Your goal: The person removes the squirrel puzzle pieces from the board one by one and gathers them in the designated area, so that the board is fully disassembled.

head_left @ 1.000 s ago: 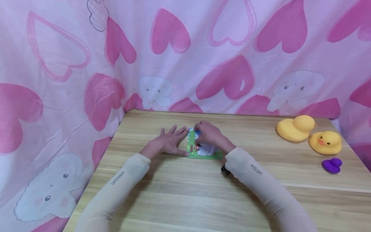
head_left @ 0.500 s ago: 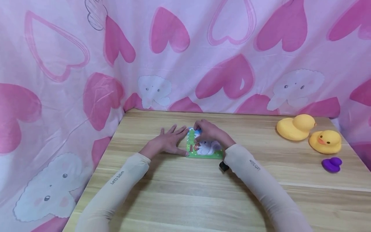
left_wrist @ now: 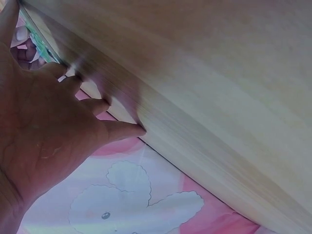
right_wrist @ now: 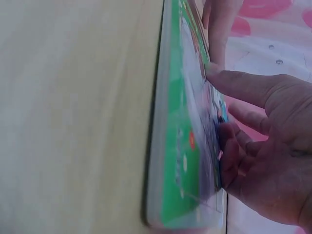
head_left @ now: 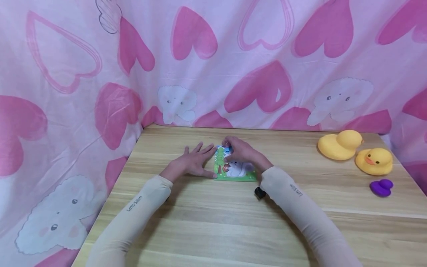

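Pink cloth (head_left: 213,85), printed with hearts and pale cartoon animals, fills the back and the left side. In front of it is a wood-grain table (head_left: 207,222). Cream sleeves (head_left: 140,215) reach over it from the near side. The person's left hand (head_left: 191,163) is spread on the table, released, fingers straight, its thumb and a fingertip at the left edge of a picture board (head_left: 235,170). The right hand (head_left: 245,151) arches over the board's upper part, thumb straight with its tip against the picture, other fingers bent; whether it pinches anything cannot be told. The board lies flat near the table's middle, between the hands, showing a green tree at left and a whitish animal with a bushy tail on green ground. At the table's right sits a large yellow duck (head_left: 339,146), facing right; just in front, a smaller yellow duck (head_left: 374,162); nearer still, a little purple duck (head_left: 381,188). At the right cuff is a black object (head_left: 260,192), too dark to make out
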A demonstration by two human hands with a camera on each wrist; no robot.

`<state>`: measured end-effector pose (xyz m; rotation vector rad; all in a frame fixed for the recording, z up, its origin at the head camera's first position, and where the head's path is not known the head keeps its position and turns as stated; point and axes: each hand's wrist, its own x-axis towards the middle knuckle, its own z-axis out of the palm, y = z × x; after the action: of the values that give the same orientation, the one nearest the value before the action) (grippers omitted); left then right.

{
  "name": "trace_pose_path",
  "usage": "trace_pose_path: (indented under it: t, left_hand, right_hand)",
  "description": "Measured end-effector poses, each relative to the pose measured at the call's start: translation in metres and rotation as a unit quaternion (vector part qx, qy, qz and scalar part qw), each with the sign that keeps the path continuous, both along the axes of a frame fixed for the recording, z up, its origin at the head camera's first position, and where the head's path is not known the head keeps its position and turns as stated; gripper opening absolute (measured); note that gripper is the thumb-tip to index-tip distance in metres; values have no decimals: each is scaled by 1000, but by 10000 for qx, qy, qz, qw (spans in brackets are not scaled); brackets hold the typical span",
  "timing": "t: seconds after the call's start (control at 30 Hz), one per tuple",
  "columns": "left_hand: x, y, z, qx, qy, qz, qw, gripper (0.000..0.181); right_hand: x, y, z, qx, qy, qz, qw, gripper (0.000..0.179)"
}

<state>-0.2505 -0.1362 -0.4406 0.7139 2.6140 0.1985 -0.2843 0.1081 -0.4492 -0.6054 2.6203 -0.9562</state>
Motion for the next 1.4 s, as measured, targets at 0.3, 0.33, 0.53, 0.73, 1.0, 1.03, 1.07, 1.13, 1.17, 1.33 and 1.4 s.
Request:
trace_pose_path:
  t: [0.3,0.33,0.53,0.73,1.0,1.03,1.07,1.13,1.17,1.33,1.4]
  left_hand:
    - [1,0,-1,62,40,-22,10000,116]
    - [1,0,-1,52,39,-28,10000,116]
    - [1,1,-1,46,12,-10,10000,116]
    - [1,-1,-2,41,-27,13,10000,116]
    - [4,-2,0,91,-50,23,9999,117]
    - [4,-2,1,96,-59,29,9999,117]
    - [4,-2,1,100,-59,30,9999,117]
    - [5,-1,2,94,-51,27,9999,117]
    - [5,-1,2,94,-54,29,9999,117]
    - [5,-1,2,78,-38,5,10000,117]
    - [5,-1,2,67,-39,3,10000,117]
  right_hand:
    - [-8,6,0,-319,-20,278,9991,44]
    - [-8,6,1,-315,-38,257,9992,44]
    - [-8,11,0,-400,-212,149,9989,45]
    - [-6,22,2,-568,-126,171,9982,47]
    - [1,54,11,-773,-123,-70,9969,47]
    - [2,59,12,-782,-117,-111,9968,46]
    - [3,64,12,-796,-97,-126,9967,46]
    - [4,74,12,-782,-33,-130,9969,46]
    - [5,80,12,-758,-9,-133,9970,46]
    - [11,106,8,-509,13,-203,9985,45]
    - [13,116,7,-431,-16,-275,9987,46]
